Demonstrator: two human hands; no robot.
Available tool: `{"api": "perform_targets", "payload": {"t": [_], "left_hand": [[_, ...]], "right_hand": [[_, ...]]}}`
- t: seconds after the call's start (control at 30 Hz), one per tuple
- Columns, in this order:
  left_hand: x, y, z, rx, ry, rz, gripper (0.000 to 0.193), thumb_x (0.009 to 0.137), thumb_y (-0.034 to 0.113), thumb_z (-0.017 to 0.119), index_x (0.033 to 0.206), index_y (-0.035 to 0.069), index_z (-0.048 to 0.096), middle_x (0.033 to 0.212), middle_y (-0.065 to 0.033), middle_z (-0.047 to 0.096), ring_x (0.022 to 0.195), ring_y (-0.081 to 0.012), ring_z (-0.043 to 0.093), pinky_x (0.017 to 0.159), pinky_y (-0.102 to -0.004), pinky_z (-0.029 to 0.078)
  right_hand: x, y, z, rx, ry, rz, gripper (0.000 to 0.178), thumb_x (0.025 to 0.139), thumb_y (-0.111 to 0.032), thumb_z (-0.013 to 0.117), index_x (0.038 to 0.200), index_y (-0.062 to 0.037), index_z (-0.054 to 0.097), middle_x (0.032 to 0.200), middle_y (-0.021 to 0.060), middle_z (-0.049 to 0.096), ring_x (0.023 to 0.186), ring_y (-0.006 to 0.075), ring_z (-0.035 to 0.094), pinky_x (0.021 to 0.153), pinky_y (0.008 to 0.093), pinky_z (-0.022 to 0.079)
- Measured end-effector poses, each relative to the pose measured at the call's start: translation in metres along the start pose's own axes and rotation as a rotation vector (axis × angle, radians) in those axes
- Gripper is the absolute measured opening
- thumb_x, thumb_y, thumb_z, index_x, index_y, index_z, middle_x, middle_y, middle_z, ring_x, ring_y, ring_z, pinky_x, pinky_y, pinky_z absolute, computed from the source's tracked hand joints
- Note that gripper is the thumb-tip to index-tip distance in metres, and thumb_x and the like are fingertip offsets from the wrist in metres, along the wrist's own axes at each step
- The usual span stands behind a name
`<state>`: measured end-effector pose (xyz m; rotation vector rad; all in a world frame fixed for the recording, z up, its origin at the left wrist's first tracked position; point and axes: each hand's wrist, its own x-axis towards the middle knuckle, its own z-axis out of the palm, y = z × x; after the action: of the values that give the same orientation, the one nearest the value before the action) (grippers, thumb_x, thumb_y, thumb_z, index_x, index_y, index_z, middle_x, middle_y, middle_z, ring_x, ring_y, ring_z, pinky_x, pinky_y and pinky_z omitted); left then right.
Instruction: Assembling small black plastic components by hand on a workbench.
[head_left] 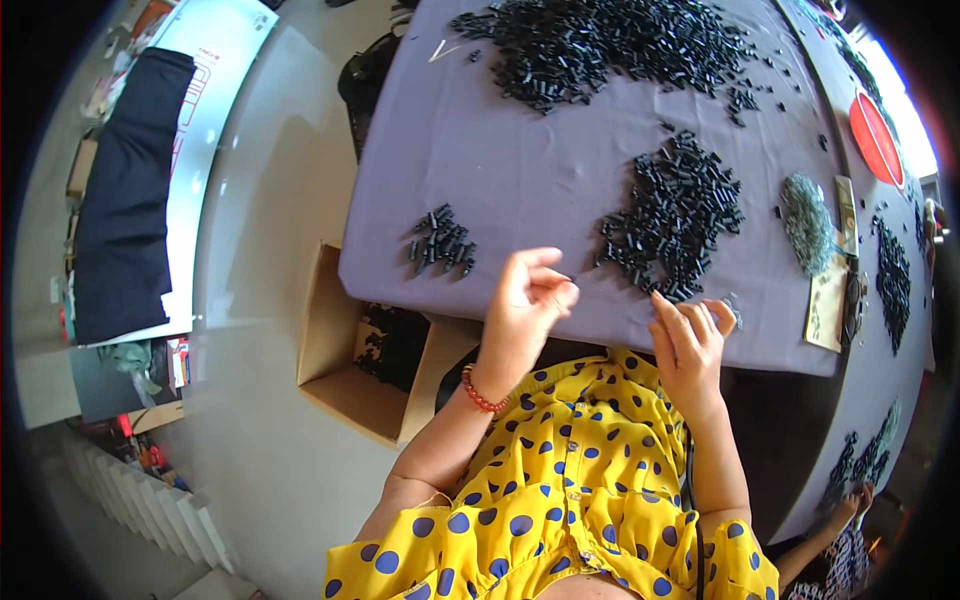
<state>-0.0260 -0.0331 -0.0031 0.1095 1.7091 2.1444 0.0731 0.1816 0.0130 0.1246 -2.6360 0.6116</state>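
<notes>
My left hand (530, 300) is raised near the front edge of a table covered in purple cloth (540, 170). Its thumb and fingers pinch a tiny black piece. My right hand (690, 345) rests at the table's edge, fingers spread, touching the near side of a heap of small black cylinders (675, 215). A smaller cluster of the same black pieces (440, 242) lies to the left of my left hand. A red bead bracelet (482, 395) circles my left wrist.
A large pile of black pieces (610, 45) fills the far side of the table. A grey-green heap (807, 222) and a red disc (876, 138) lie at the right. An open cardboard box (375, 355) sits on the floor. Another person's hand (850, 500) shows at lower right.
</notes>
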Motion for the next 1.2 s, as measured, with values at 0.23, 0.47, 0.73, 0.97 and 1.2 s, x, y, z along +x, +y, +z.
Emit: {"api": "perform_targets", "payload": {"t": [0.23, 0.47, 0.73, 0.97, 1.2], "left_hand": [[0.024, 0.014, -0.074, 0.738, 0.538, 0.416, 0.038, 0.091, 0.0, 0.073, 0.126, 0.0, 0.058, 0.096, -0.0078, 0.065, 0.078, -0.0163, 0.063, 0.075, -0.03, 0.055], [0.031, 0.012, -0.087, 1.004, 0.626, 0.398, 0.038, 0.091, 0.005, 0.072, 0.126, 0.003, 0.058, 0.101, -0.0106, 0.066, 0.085, -0.0247, 0.065, 0.081, -0.0366, 0.055], [0.026, 0.013, -0.044, 0.975, 0.5, 0.568, 0.034, 0.094, 0.003, 0.07, 0.127, 0.001, 0.061, 0.103, -0.012, 0.07, 0.08, -0.0229, 0.065, 0.076, -0.0353, 0.056], [0.044, -0.005, 0.038, 0.964, 0.055, 0.661, 0.035, 0.093, 0.003, 0.07, 0.127, 0.006, 0.065, 0.104, -0.0062, 0.075, 0.093, -0.0242, 0.066, 0.085, -0.0348, 0.054], [0.068, -0.025, 0.059, 1.123, 0.013, 0.751, 0.04, 0.089, 0.006, 0.072, 0.128, 0.008, 0.063, 0.099, -0.0044, 0.072, 0.098, -0.0244, 0.063, 0.088, -0.0374, 0.053]], "right_hand": [[-0.005, 0.002, 0.005, -0.005, 0.014, -0.027, 0.031, 0.086, 0.0, 0.074, 0.115, -0.0056, 0.07, 0.086, 0.0042, 0.065, 0.08, 0.0206, 0.063, 0.096, 0.0417, 0.038], [-0.005, 0.003, 0.005, -0.013, 0.02, -0.03, 0.031, 0.084, 0.002, 0.073, 0.114, -0.0057, 0.071, 0.084, 0.0047, 0.064, 0.079, 0.0209, 0.063, 0.095, 0.0426, 0.039], [-0.004, 0.006, 0.004, 0.008, 0.033, -0.023, 0.029, 0.084, -0.001, 0.075, 0.111, -0.0071, 0.071, 0.082, 0.0017, 0.064, 0.075, 0.0183, 0.061, 0.095, 0.042, 0.04], [-0.013, 0.006, -0.004, 0.016, 0.04, 0.018, 0.029, 0.085, -0.001, 0.074, 0.113, -0.0076, 0.07, 0.082, 0.0012, 0.064, 0.074, 0.0178, 0.061, 0.095, 0.0415, 0.039], [-0.024, 0.009, -0.015, -0.009, 0.09, 0.079, 0.028, 0.085, 0.0, 0.074, 0.111, -0.0077, 0.071, 0.081, 0.0013, 0.064, 0.073, 0.018, 0.061, 0.092, 0.0408, 0.04]]}}
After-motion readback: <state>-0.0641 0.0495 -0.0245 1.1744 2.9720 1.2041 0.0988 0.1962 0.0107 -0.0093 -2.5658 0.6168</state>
